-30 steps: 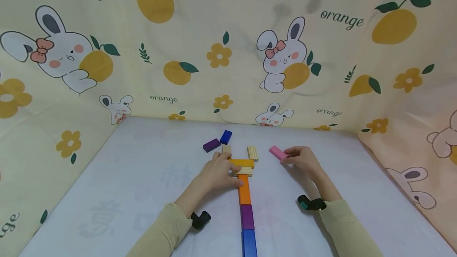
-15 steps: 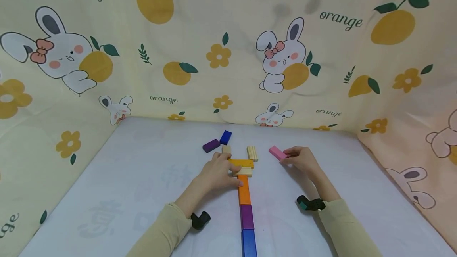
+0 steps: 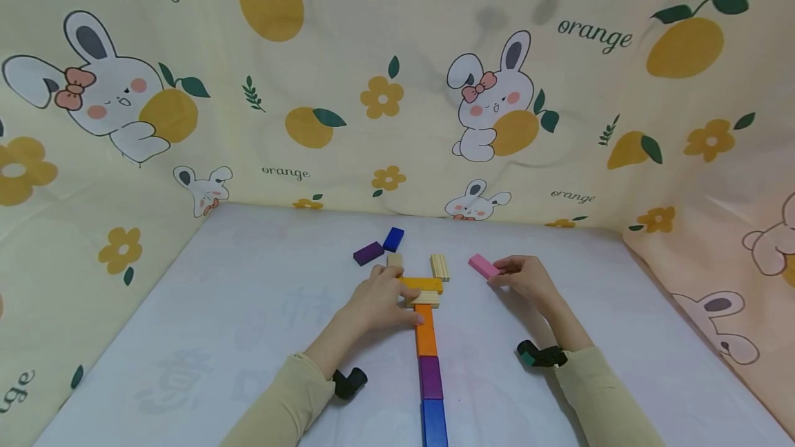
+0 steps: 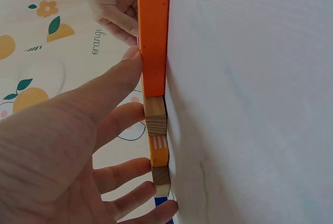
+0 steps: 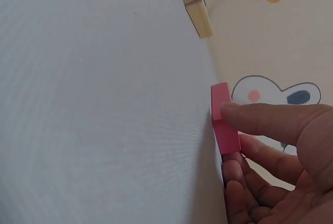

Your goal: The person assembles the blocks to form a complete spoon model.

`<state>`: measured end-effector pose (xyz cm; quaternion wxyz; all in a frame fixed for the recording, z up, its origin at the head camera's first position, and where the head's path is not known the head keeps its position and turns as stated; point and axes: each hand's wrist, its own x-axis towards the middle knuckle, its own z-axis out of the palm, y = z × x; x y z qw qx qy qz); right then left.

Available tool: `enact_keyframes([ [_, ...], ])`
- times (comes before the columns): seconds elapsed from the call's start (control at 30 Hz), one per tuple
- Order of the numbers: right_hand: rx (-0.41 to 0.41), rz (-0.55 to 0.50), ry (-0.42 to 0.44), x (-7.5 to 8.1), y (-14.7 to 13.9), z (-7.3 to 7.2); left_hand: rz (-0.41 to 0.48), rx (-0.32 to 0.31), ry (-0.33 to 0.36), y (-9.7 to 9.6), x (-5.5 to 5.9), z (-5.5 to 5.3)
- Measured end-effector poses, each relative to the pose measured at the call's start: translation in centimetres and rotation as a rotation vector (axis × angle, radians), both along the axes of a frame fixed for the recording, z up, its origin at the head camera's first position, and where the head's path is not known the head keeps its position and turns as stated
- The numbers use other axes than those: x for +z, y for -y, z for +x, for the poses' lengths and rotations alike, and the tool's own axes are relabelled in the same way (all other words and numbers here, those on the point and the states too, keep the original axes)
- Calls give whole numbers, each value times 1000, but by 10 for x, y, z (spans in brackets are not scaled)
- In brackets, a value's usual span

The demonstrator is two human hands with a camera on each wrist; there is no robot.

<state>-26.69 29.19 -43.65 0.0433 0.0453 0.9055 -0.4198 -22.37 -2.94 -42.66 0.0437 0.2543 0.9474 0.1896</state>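
My left hand [image 3: 379,299] lies over the head of a row of wooden blocks, fingers spread and fairly straight. In the left wrist view its thumb [image 4: 130,60] touches the side of an orange block [image 4: 154,37]. Its index finger reaches a plain wood block [image 4: 156,115]; the other fingertips lie along a yellow-orange block [image 4: 159,151] and another plain block [image 4: 162,181]. To the right, my right hand [image 3: 526,280] pinches one end of a pink block [image 3: 483,265] between thumb and fingers. That pink block [image 5: 225,122] is low at the tabletop in the right wrist view.
Below the orange block, a purple block [image 3: 430,378] and a blue block [image 3: 434,423] continue the row. Behind it lie a dark purple block [image 3: 368,253], a small blue block [image 3: 393,239] and a plain grooved block [image 3: 439,267]. A patterned cloth [image 3: 341,178] rises behind the white table [image 3: 248,281].
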Motion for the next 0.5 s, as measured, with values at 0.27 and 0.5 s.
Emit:
enact_keyframes([
  [0.27,-9,17,-10,1,4,0,-5,0,-4,0,0,0],
  [0.5,-27,43,-17,1,4,0,-7,4,2,0,0,0],
])
